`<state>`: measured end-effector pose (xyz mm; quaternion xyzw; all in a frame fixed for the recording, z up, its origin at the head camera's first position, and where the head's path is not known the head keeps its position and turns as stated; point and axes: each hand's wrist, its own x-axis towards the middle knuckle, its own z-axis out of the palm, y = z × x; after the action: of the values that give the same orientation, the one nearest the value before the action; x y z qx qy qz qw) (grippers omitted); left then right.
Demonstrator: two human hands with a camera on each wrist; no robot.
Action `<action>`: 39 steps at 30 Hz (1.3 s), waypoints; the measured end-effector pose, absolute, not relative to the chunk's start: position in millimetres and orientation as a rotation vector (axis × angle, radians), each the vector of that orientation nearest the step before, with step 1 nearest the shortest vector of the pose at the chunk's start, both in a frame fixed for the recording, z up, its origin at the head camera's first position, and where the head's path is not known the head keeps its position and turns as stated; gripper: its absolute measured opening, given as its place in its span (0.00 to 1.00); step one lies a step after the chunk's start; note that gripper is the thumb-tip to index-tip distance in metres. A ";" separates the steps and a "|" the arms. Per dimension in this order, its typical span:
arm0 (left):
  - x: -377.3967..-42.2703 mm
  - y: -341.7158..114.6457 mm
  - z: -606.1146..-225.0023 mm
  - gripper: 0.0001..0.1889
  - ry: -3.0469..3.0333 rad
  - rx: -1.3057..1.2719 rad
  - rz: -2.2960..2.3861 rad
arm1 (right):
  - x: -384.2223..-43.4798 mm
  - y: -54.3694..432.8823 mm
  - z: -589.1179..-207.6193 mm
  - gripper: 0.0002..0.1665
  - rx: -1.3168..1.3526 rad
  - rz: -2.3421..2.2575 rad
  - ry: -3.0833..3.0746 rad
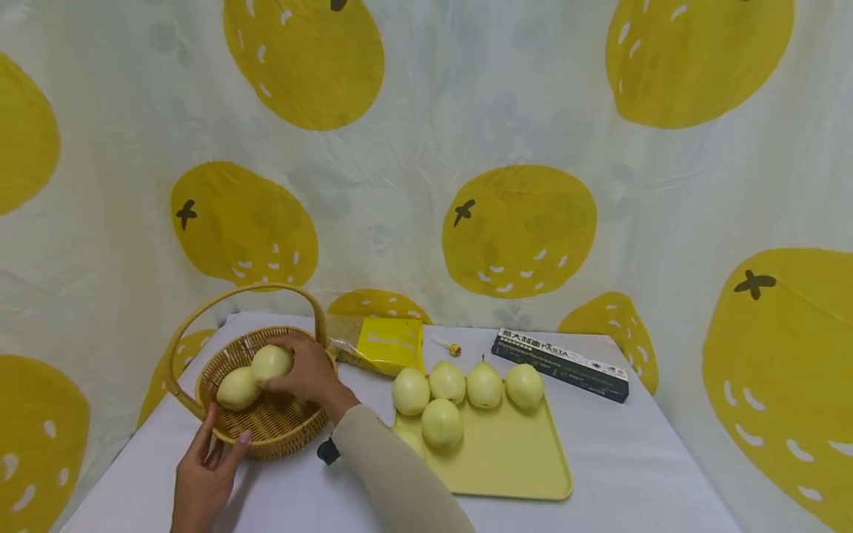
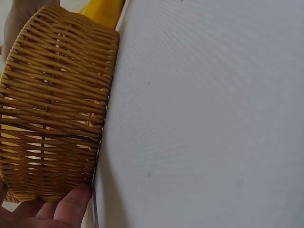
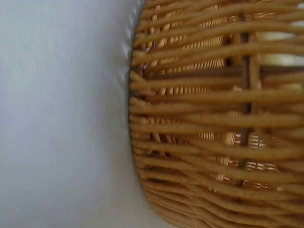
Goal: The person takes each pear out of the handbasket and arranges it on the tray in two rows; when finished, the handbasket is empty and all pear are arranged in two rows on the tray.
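A wicker basket (image 1: 286, 443) with a tall arched handle stands at the left of the table. My left hand (image 1: 203, 474) holds its near left side, thumb at the rim; the left wrist view shows fingers (image 2: 73, 204) against the woven outer wall. Inside the basket, my right hand (image 1: 308, 370) grips a pale yellow pear (image 1: 272, 363) from its right side. Another pear (image 1: 238, 389) lies beside it, to the left. The right wrist view is filled by the basket's woven wall (image 3: 213, 118) and white cloth, with the right hand out of sight.
Right of the basket, a yellow tray (image 1: 506, 459) bears several pears (image 1: 442, 423), one partly behind my right sleeve (image 1: 393, 474). Farther back are a yellow packet (image 1: 389, 344), a lollipop (image 1: 455, 349) and a dark pasta box (image 1: 560, 364). A fruit-patterned curtain (image 1: 413, 148) hangs behind.
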<state>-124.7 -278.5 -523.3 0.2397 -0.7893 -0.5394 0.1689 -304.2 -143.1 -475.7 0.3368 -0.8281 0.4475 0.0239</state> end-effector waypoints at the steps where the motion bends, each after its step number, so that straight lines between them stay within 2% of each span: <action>1: -124.9 -278.4 -523.3 0.48 -2.240 0.669 -1.536 | -304.4 -142.4 -475.6 0.41 1.035 1.417 -2.538; 15: -122.8 -279.9 -520.1 0.47 -2.239 0.641 -1.534 | -280.0 -123.4 -459.3 0.44 0.983 1.633 -2.364; 39: -122.8 -280.1 -523.4 0.47 -2.233 0.683 -1.537 | -245.1 -24.3 -415.9 0.45 1.008 1.944 -2.137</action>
<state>-122.8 -280.1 -523.4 0.2405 -0.7869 -0.5417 0.1720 -245.1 -24.3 -415.9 0.3291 -0.6979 0.6348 0.0412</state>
